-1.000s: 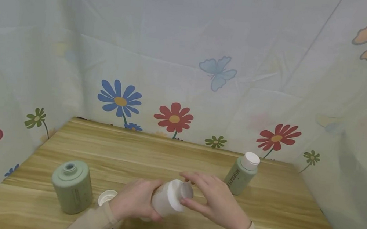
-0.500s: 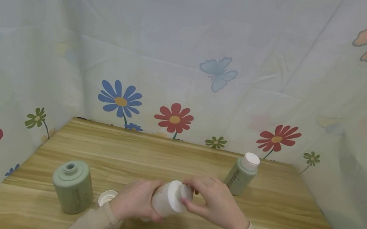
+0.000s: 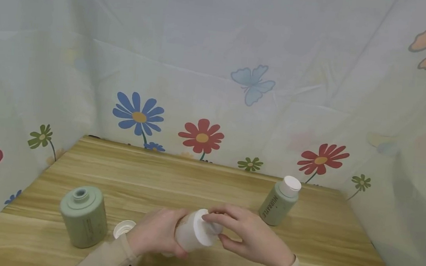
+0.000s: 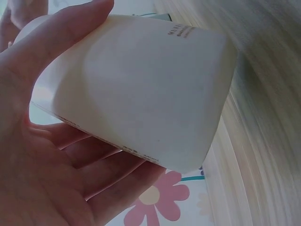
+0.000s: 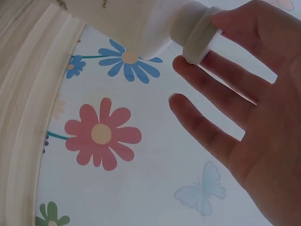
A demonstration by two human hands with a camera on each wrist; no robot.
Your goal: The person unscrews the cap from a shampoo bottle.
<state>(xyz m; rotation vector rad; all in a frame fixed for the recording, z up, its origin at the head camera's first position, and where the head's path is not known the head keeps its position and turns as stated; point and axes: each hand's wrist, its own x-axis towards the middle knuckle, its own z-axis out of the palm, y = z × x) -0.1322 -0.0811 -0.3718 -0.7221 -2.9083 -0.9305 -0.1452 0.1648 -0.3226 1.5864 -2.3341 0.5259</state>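
My left hand [image 3: 159, 232] grips a white bottle [image 3: 189, 233] by its body, thumb on one side and fingers on the other. The bottle is held tilted over the table, its top toward the right. At that end, my right hand [image 3: 251, 235] pinches the white cap [image 5: 200, 35], the thumb on its rim and fingertips on the opposite side. One finger stands off the cap in the right wrist view. Small print shows on the bottle in the left wrist view. In the head view, my fingers partly cover the cap.
A green bottle [image 3: 85, 219] with an uncovered neck stands at the left. Near my left wrist lies a loose white lid [image 3: 124, 229]. Another green bottle [image 3: 278, 205], topped in white, stands at the right. A flowered cloth [image 3: 202, 85] hangs behind the wooden table [image 3: 178, 172].
My right fingers closed on the cap half a second ago and have since shifted around it, a finger now reaching over the bottle's shoulder. My left hand and the bottle stay nearly still.
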